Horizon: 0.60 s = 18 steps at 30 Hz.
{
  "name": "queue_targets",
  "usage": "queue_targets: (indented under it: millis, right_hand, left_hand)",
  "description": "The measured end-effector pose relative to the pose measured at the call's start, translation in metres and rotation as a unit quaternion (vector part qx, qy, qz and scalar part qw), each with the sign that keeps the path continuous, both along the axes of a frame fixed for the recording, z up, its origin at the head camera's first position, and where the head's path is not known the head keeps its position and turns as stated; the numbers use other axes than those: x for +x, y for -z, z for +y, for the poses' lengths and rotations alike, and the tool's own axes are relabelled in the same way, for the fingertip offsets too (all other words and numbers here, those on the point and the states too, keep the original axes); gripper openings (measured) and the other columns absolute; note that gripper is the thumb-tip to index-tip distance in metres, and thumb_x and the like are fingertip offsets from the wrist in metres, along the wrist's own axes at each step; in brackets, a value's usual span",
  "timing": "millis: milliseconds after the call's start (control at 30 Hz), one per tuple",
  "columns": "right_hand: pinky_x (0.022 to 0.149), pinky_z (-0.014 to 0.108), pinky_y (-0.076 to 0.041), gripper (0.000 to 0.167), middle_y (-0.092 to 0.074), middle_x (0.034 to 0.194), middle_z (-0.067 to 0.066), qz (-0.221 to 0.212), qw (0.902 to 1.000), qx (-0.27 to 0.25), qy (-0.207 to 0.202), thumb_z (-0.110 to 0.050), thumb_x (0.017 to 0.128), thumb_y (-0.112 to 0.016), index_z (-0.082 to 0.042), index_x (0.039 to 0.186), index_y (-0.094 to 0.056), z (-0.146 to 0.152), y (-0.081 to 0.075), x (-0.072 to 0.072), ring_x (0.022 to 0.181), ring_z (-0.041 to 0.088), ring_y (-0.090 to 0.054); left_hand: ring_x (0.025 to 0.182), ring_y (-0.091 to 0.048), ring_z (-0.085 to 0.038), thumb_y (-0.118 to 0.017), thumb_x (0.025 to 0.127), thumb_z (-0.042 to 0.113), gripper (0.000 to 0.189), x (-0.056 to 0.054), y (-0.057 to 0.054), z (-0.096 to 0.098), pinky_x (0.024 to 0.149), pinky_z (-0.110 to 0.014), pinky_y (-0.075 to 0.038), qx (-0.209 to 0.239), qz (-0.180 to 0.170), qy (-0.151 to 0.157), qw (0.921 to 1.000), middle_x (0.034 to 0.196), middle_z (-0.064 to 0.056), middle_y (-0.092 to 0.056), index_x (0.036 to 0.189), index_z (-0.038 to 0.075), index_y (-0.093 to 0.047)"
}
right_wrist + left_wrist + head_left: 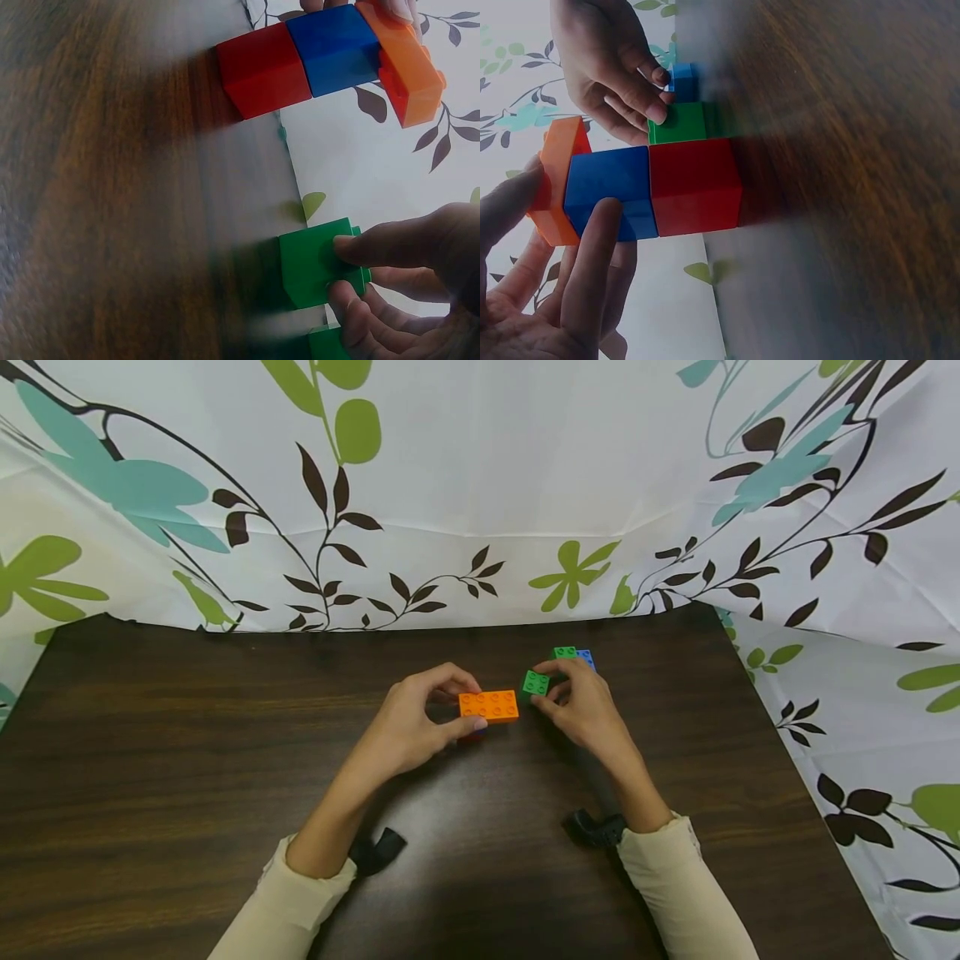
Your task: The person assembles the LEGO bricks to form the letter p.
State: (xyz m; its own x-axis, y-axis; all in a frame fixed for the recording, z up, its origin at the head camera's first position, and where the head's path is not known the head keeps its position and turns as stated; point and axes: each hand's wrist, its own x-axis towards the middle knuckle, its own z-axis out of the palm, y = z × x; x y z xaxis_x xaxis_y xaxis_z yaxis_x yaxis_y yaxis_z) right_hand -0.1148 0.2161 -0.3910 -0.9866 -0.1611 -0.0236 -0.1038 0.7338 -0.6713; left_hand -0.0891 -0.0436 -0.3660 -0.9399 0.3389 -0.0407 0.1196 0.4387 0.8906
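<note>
A toy building brick stack stands upright: a red brick (262, 71) at the bottom, a blue brick (622, 166) on it, and a longer orange brick (488, 707) on top, overhanging to one side. My left hand (412, 718) grips the stack's upper part, its digits on the orange brick and one fingertip against the blue. Just to the right, my right hand (588, 702) pinches a small green brick (309, 262) between thumb and fingers. Its studs face up, and it sits at or close to the tabletop; a small gap separates it from the stack.
Behind the right hand are another green brick (564, 652) and a blue brick (587, 657), partly covered by that hand. The dark wooden table (187, 777) ends at a white leaf-patterned cloth (450, 485) at the back and right. Black straps (378, 853) circle the wrists.
</note>
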Motion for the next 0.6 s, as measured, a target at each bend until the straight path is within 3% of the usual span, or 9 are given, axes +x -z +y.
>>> queue_targets:
  millis: [600]
  right_hand:
    - [0.079,0.037,-0.058,0.039,-0.067,0.125,0.019,0.003,1.0000,0.001,0.009,-0.007,0.095,-0.080,-0.002,0.133,-0.071,0.0001,-0.0072,-0.0004,0.092,0.028,-0.067]
  left_hand:
    - [0.121,-0.071,-0.034,-0.089,0.090,0.016,0.034,-0.0003,-0.0007,-0.0003,0.111,-0.057,-0.054,-0.003,-0.001,0.001,1.0000,0.123,-0.004,-0.077,0.118,0.018,-0.071]
